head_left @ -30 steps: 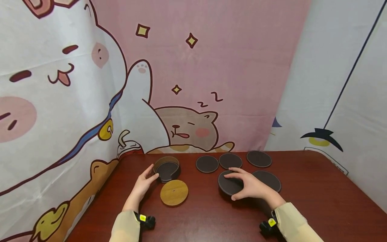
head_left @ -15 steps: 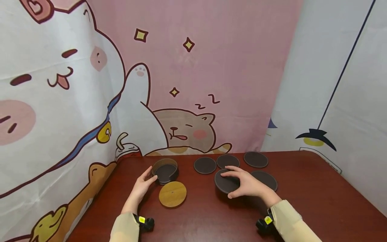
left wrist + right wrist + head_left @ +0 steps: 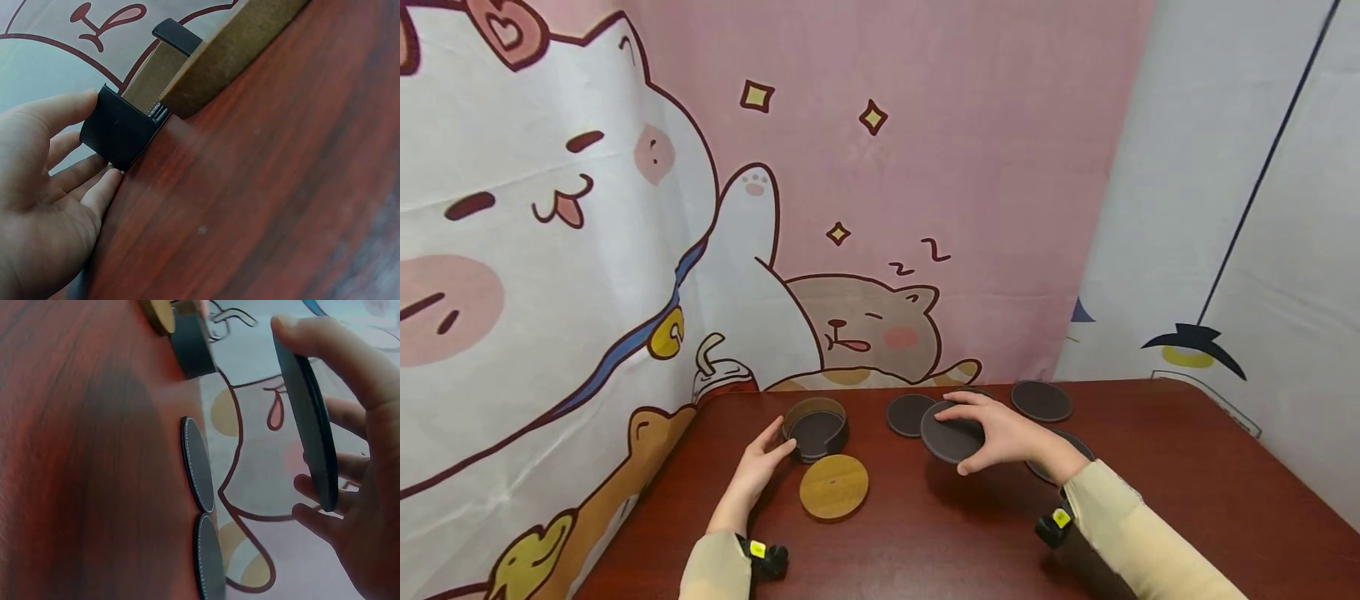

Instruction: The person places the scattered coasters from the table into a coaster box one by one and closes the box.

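Observation:
My right hand (image 3: 1011, 429) pinches a dark round coaster (image 3: 951, 433) by its edges, slightly tilted, raised above the table. In the right wrist view, a gap separates this coaster (image 3: 306, 425) from the tabletop. At the left stands a dark round coaster holder (image 3: 815, 407) with a brown inner wall and a notch at its front. My left hand (image 3: 755, 471) grips the holder's left side; in the left wrist view thumb and fingers touch its black outer wall (image 3: 119, 128). A round wooden disc (image 3: 833, 487) lies just in front of the holder.
Dark coasters lie flat beyond and right of my right hand: a left one (image 3: 907, 414), a far right one (image 3: 1042, 401) and one partly under my forearm (image 3: 1078, 443). Another is mostly hidden behind the hand. A cartoon-printed cloth (image 3: 1000, 208) hangs behind the red-brown table (image 3: 917, 550).
My right hand has lifted the coaster off the table and carried it somewhat left and away from me. The left hand stays at the holder. The head view shifts slightly.

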{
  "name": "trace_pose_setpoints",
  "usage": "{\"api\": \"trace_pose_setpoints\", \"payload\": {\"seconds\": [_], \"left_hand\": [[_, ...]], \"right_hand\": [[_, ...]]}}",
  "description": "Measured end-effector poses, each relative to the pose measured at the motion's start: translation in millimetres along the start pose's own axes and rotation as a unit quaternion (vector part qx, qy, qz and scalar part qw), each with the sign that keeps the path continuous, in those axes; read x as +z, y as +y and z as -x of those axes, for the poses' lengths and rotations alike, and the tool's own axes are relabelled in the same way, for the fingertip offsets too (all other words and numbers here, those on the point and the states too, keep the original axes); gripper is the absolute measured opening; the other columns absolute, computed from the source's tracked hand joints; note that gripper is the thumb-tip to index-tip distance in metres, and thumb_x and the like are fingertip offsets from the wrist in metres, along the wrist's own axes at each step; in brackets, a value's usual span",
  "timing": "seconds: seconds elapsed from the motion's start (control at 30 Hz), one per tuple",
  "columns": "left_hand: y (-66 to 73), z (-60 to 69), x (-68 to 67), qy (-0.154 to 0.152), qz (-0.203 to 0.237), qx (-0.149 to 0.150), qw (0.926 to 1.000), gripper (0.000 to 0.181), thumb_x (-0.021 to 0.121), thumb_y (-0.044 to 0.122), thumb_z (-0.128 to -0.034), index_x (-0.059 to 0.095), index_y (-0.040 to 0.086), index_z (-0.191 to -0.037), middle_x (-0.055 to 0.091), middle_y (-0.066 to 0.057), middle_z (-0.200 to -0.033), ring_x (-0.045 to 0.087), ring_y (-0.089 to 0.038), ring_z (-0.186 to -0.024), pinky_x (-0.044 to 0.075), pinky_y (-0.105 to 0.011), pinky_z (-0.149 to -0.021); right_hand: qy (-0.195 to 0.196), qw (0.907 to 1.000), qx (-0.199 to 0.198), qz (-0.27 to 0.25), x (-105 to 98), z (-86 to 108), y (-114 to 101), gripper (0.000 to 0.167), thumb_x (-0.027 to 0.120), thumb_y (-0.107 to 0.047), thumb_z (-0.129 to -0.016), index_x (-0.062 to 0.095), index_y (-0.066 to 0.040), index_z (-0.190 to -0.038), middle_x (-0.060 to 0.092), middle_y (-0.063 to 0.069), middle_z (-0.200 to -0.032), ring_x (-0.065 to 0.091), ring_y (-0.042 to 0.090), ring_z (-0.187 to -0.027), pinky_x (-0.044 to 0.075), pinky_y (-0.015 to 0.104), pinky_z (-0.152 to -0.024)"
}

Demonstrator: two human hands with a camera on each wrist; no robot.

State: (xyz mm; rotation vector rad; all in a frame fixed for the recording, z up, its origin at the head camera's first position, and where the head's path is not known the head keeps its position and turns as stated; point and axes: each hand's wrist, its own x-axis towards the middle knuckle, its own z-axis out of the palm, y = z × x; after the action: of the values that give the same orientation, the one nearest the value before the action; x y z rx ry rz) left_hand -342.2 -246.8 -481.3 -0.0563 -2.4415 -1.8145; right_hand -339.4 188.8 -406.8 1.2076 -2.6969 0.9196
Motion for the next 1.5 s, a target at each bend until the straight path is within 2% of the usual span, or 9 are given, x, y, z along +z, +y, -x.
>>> {"api": "trace_pose_setpoints", "payload": {"seconds": [0.2,0.47,0.7,0.97,1.2,1.5], "left_hand": [[-3.4,-0.8,1.7,0.003,-0.002,-0.003,1.0,0.067,0.065,0.018,-0.0937,0.034,0.007,-0.151,0.032,-0.024,-0.152,0.03,-0.04,-0.139,0.025,-0.054,-0.11],[-2.2,-1.4,1.8,0.002,0.01,-0.002,0.9999,0.065,0.063,0.014,-0.0948,0.033,0.005,-0.151,0.031,-0.025,-0.151,0.029,-0.04,-0.139,0.025,-0.053,-0.11],[-2.6,-3.0,0.7,0.011,0.012,-0.007,0.9998,0.066,0.065,0.015,-0.0936,0.034,0.006,-0.151,0.032,-0.025,-0.151,0.031,-0.04,-0.139,0.028,-0.052,-0.109],[-5.1,-2.9,1.9,0.013,0.012,-0.006,0.9998,0.066,0.066,0.014,-0.093,0.035,0.006,-0.151,0.034,-0.024,-0.151,0.032,-0.04,-0.138,0.029,-0.052,-0.109],[-2.3,-4.5,4.5,0.019,0.012,0.001,0.9998,0.065,0.066,0.014,-0.0929,0.036,0.006,-0.15,0.035,-0.023,-0.15,0.032,-0.039,-0.138,0.028,-0.052,-0.109],[-1.9,-3.8,4.1,0.02,0.022,0.0,0.9996,0.065,0.066,0.013,-0.0927,0.036,0.004,-0.15,0.034,-0.023,-0.15,0.031,-0.039,-0.138,0.028,-0.051,-0.11]], "right_hand": [[-0.012,0.9986,-0.029,0.042,-6,-14.3,-9,0.075,0.084,-0.048,-0.065,0.059,-0.031,-0.134,0.036,0.002,-0.151,0.04,0.026,-0.13,0.044,0.042,-0.089],[-0.003,0.9984,-0.035,0.044,-2,-36.9,-14,0.079,0.083,-0.051,-0.065,0.056,-0.032,-0.136,0.036,-0.002,-0.151,0.045,0.021,-0.126,0.046,0.039,-0.088],[-0.002,0.9993,-0.024,0.028,17,-66.8,-4,0.079,0.084,-0.051,-0.063,0.056,-0.036,-0.136,0.036,-0.009,-0.15,0.044,0.019,-0.126,0.045,0.038,-0.089],[-0.019,0.9995,-0.022,0.013,40,-96.5,-5,0.077,0.084,-0.049,-0.066,0.056,-0.032,-0.137,0.036,-0.001,-0.151,0.043,0.028,-0.13,0.044,0.043,-0.091],[-0.015,0.9987,-0.008,0.047,51,-119.6,-10,0.08,0.082,-0.055,-0.064,0.055,-0.035,-0.137,0.037,-0.003,-0.151,0.044,0.025,-0.129,0.044,0.041,-0.092],[-0.02,0.9985,0.018,0.049,65,-147.9,-13,0.081,0.081,-0.057,-0.062,0.056,-0.035,-0.136,0.036,-0.003,-0.151,0.039,0.025,-0.134,0.041,0.043,-0.097]]}}
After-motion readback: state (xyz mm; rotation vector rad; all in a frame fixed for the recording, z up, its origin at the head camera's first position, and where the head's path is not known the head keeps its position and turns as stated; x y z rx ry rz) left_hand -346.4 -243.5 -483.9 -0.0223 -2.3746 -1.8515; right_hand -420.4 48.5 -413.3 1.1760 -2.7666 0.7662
